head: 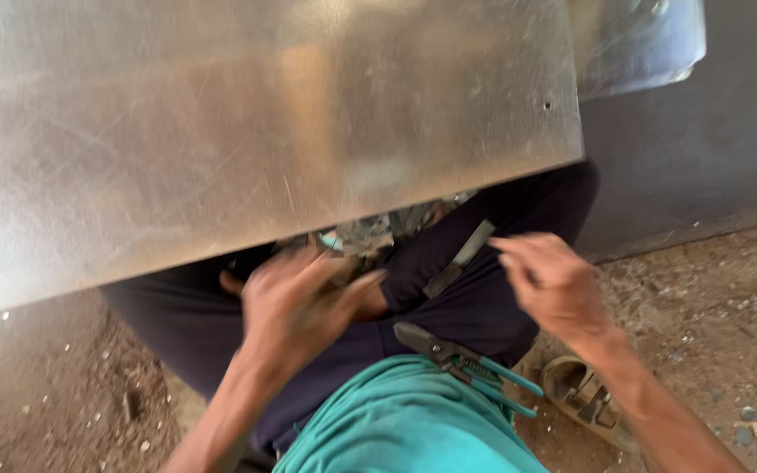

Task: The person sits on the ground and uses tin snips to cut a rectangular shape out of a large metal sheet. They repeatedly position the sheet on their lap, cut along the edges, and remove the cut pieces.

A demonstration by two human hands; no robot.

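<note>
A large shiny metal sheet fills the upper view and rests over my lap. My left hand is blurred at the sheet's lower edge, its fingers spread over small metal scraps on my dark trousers. My right hand hovers to the right, its fingertips pinched close to a thin flat metal strip that lies on my thigh. Whether it grips the strip is unclear. Tin snips with teal handles lie on my lap between both forearms.
A second piece of shiny sheet stands at the top right against a dark wall. The floor is dirt with scattered metal chips. A sandal sits under my right forearm.
</note>
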